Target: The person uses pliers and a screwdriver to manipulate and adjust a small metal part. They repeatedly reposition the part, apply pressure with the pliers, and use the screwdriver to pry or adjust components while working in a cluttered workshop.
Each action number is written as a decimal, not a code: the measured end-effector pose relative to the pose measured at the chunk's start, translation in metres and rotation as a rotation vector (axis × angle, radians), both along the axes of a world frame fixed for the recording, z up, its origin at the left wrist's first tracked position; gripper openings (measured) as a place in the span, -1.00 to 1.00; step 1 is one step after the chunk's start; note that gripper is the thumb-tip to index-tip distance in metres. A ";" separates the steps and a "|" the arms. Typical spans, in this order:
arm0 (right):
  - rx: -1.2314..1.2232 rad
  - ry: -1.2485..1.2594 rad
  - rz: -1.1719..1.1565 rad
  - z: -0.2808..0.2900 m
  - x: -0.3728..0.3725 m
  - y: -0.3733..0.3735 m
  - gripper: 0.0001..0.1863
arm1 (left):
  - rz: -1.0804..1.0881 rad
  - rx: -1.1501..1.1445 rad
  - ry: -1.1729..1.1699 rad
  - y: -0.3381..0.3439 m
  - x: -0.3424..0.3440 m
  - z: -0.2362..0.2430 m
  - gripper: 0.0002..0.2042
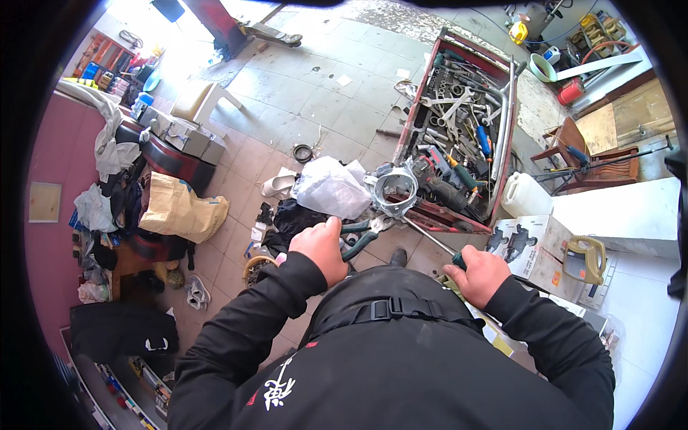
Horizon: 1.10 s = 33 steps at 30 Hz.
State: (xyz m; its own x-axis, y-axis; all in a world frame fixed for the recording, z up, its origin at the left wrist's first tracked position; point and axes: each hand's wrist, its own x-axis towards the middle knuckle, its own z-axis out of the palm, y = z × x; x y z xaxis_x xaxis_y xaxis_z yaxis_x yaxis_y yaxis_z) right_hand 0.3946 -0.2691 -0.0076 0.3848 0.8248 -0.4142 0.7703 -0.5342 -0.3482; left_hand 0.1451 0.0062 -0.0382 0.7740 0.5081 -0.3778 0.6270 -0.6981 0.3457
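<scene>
My left hand (pixel 322 251) is closed around the dark green handles of a pair of pliers (pixel 354 248). The pliers' jaws reach the lower left edge of a round silver metal housing (pixel 391 210) with a wide ring opening. A long screwdriver (pixel 428 235) is in my right hand (pixel 481 276), its green handle in the fist. Its thin shaft slants up and left, and the tip ends at the housing's lower edge; whether it touches is too small to tell. The housing stands at the near left corner of a red tool tray (pixel 410 127). What supports it is hidden.
Wrenches (pixel 456 106) and screwdrivers crowd the tray. A white plastic bag (pixel 331 188) lies left of the housing. To the right stand a white jerrycan (pixel 527 195), a printed carton (pixel 527 247) and a yellowish container (pixel 584 259). A paper sack (pixel 183 208) is at the left.
</scene>
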 end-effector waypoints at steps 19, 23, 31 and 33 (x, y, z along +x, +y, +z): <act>-0.005 -0.111 0.172 0.026 0.033 -0.016 -0.72 | 0.056 -0.205 0.201 -0.025 0.006 0.001 -0.56; 0.039 -0.140 0.202 0.026 0.027 -0.013 -0.73 | 0.037 -0.192 0.185 -0.025 0.006 0.002 -0.58; 0.076 -0.187 0.233 0.026 0.018 -0.011 -0.76 | 0.095 -0.234 0.180 -0.023 -0.003 0.003 -0.57; 0.080 -0.202 0.261 0.026 0.023 -0.009 -0.76 | 0.106 -0.242 0.194 -0.022 -0.005 0.001 -0.56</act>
State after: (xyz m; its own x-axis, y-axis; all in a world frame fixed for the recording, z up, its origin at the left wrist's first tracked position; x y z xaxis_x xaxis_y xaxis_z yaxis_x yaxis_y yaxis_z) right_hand 0.4180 -0.2784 0.0186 0.2237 0.9332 -0.2813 0.9354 -0.2867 -0.2072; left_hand 0.1397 -0.0157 -0.0369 0.6233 0.4592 -0.6330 0.7622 -0.5377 0.3605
